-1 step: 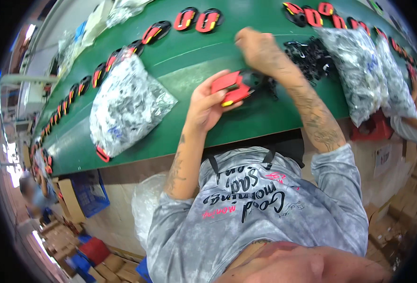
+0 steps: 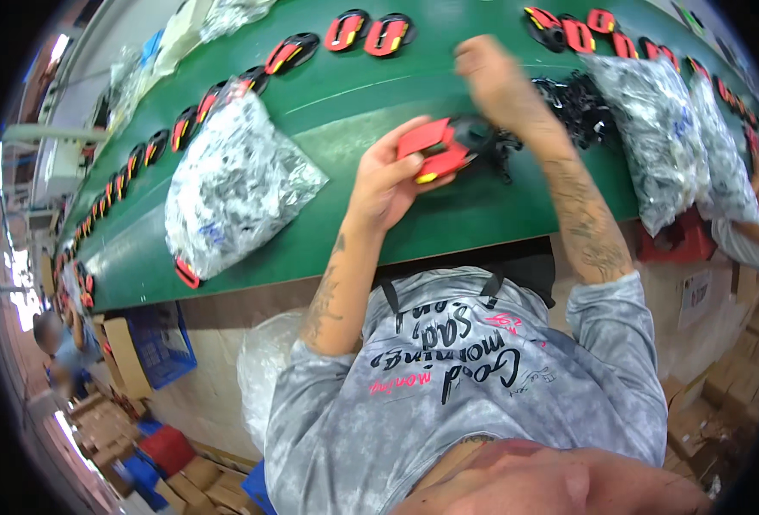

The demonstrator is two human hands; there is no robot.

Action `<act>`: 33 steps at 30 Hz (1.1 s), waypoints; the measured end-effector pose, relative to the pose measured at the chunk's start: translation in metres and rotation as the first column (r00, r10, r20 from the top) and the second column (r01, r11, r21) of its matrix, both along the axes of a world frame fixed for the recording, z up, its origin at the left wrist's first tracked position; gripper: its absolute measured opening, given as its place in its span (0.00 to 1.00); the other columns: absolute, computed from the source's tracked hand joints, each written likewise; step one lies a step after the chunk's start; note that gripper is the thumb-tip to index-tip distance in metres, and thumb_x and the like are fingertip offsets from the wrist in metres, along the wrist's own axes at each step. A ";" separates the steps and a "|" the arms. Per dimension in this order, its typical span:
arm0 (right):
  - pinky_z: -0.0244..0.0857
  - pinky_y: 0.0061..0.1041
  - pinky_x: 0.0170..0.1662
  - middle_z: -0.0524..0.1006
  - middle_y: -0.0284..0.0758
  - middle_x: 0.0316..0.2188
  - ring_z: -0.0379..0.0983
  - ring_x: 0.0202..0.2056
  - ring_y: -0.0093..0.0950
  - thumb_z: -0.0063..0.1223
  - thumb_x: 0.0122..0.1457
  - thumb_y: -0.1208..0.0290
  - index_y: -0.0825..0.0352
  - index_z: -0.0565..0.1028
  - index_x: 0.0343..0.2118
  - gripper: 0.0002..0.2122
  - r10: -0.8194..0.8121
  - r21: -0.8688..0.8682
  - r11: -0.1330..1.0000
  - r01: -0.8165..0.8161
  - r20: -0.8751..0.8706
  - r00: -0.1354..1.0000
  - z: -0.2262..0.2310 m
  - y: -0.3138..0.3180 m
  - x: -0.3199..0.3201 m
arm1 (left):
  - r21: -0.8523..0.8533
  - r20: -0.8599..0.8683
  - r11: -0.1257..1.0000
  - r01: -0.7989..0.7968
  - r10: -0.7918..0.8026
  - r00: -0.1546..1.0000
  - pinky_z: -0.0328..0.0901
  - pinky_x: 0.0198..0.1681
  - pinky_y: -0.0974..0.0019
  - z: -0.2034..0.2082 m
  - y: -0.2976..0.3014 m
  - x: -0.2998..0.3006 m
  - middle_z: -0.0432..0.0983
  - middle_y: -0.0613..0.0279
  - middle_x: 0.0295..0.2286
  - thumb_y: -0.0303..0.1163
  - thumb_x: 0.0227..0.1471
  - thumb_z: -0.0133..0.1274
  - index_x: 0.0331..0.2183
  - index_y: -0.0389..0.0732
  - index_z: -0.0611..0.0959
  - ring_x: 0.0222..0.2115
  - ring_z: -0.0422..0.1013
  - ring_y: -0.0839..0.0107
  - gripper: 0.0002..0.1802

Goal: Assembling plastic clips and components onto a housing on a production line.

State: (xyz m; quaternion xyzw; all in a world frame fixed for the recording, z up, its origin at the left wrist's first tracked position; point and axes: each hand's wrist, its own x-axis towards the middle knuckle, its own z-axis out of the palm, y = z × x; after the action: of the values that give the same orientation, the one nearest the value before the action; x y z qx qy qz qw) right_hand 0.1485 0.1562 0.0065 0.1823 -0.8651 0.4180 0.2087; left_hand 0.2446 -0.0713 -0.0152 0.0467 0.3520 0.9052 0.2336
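Well to the left of the red-and-black piece, a curving row of similar pieces runs along the green counter. Nearer to that landmark piece, though still apart on its left, sits a bulging clear plastic bag; it looks slack and slippery, likely to shift if pulled by its film, so a gathered fold would give the surer hold.

Just left of the landmark piece is the left hand, closed around its red end with the thumb on the near side by the yellow tip. The piece is held above the counter, its black rounded end pointing right. It looks like moulded plastic: light, fairly stiff, perhaps smooth enough to slide in a loose pinch. The solid red sides seem the best hold; the open slot between them may flex if squeezed hard.

Just right of the landmark piece lie a few small black parts. Beyond and to the right of it, the right hand is raised, its fingers curled in; it is blurred, and I cannot tell whether it grips anything. Farther right is a tangled heap of black parts, probably light and apt to snag, best picked singly by fingertip. Rightmost from the landmark stand two more filled clear bags.
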 end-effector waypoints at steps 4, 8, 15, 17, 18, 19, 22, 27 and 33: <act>0.64 0.20 0.20 0.74 0.31 0.26 0.74 0.24 0.22 0.50 0.71 0.62 0.69 0.77 0.45 0.14 0.086 -0.696 0.674 0.247 0.406 0.910 0.043 0.058 0.036 | 0.093 -0.039 0.995 -0.038 0.042 0.998 0.72 0.57 0.40 0.002 0.022 -0.017 0.70 0.45 0.58 0.21 0.56 0.57 0.64 0.31 0.66 0.56 0.73 0.47 0.35; 0.61 0.16 0.23 0.73 0.29 0.33 0.72 0.27 0.18 0.51 0.70 0.67 0.71 0.75 0.51 0.13 0.212 -0.630 0.749 0.206 0.521 0.827 0.037 0.093 0.099 | 0.182 -0.060 0.983 -0.007 0.018 0.998 0.71 0.58 0.39 -0.024 0.037 -0.020 0.68 0.40 0.59 0.15 0.55 0.53 0.65 0.31 0.64 0.57 0.72 0.45 0.36; 0.63 0.15 0.33 0.76 0.28 0.31 0.74 0.33 0.17 0.64 0.58 0.75 0.70 0.74 0.52 0.19 0.279 -0.548 0.821 0.163 0.632 0.723 0.044 0.030 0.132 | 0.065 -0.083 0.998 0.028 -0.022 0.996 0.74 0.56 0.40 -0.021 0.043 -0.009 0.68 0.39 0.59 0.15 0.56 0.54 0.66 0.31 0.61 0.56 0.73 0.46 0.39; 0.66 0.16 0.35 0.77 0.29 0.29 0.74 0.32 0.16 0.62 0.60 0.75 0.72 0.74 0.51 0.17 0.291 -0.534 0.839 0.107 0.606 0.740 0.035 0.024 0.121 | 0.114 -0.103 0.993 0.038 -0.027 0.994 0.74 0.56 0.40 -0.027 0.043 -0.010 0.68 0.39 0.59 0.17 0.56 0.56 0.66 0.31 0.61 0.55 0.73 0.47 0.39; 0.66 0.16 0.35 0.77 0.29 0.29 0.74 0.32 0.16 0.62 0.60 0.75 0.72 0.74 0.51 0.17 0.273 -0.525 0.843 0.120 0.609 0.744 0.033 0.022 0.120 | 0.106 -0.106 0.994 0.042 -0.031 0.994 0.74 0.56 0.40 -0.028 0.042 -0.010 0.69 0.39 0.58 0.17 0.56 0.57 0.66 0.30 0.61 0.55 0.73 0.47 0.39; 0.67 0.16 0.36 0.78 0.30 0.30 0.74 0.33 0.16 0.61 0.61 0.76 0.72 0.74 0.51 0.16 0.211 -0.450 0.888 0.095 0.584 0.784 0.030 0.018 0.119 | 0.093 -0.106 0.995 0.036 -0.026 0.994 0.74 0.56 0.40 -0.028 0.040 -0.009 0.69 0.39 0.58 0.18 0.57 0.58 0.66 0.30 0.61 0.55 0.74 0.47 0.39; 0.69 0.17 0.38 0.80 0.31 0.32 0.74 0.34 0.16 0.61 0.62 0.76 0.73 0.74 0.50 0.15 0.155 -0.448 0.886 0.123 0.534 0.831 0.021 0.014 0.118 | 0.108 -0.106 0.993 0.053 -0.042 0.993 0.74 0.55 0.39 -0.027 0.040 -0.009 0.69 0.39 0.58 0.18 0.57 0.58 0.66 0.29 0.61 0.55 0.74 0.47 0.39; 0.72 0.19 0.38 0.82 0.34 0.31 0.77 0.32 0.17 0.63 0.61 0.74 0.71 0.76 0.47 0.13 -0.083 -0.358 0.911 0.206 0.329 0.941 0.006 0.007 0.118 | 0.119 -0.114 0.991 0.062 -0.049 0.992 0.74 0.55 0.40 -0.025 0.042 -0.007 0.69 0.38 0.58 0.19 0.56 0.59 0.65 0.27 0.61 0.55 0.74 0.47 0.39; 0.71 0.20 0.35 0.83 0.36 0.30 0.78 0.29 0.19 0.67 0.59 0.74 0.69 0.77 0.39 0.10 -0.209 -0.240 0.939 0.245 0.168 0.964 0.005 -0.008 0.125 | 0.132 -0.116 0.991 0.033 -0.018 0.993 0.74 0.55 0.41 -0.024 0.042 -0.007 0.69 0.38 0.58 0.20 0.58 0.58 0.65 0.26 0.61 0.55 0.73 0.47 0.38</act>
State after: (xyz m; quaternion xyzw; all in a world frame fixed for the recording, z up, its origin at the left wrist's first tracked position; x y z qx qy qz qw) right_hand 0.2740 0.1480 0.0114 0.0227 -0.8309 0.5121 0.2166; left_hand 0.2377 -0.0297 -0.0390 0.1185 0.3028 0.9195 0.2209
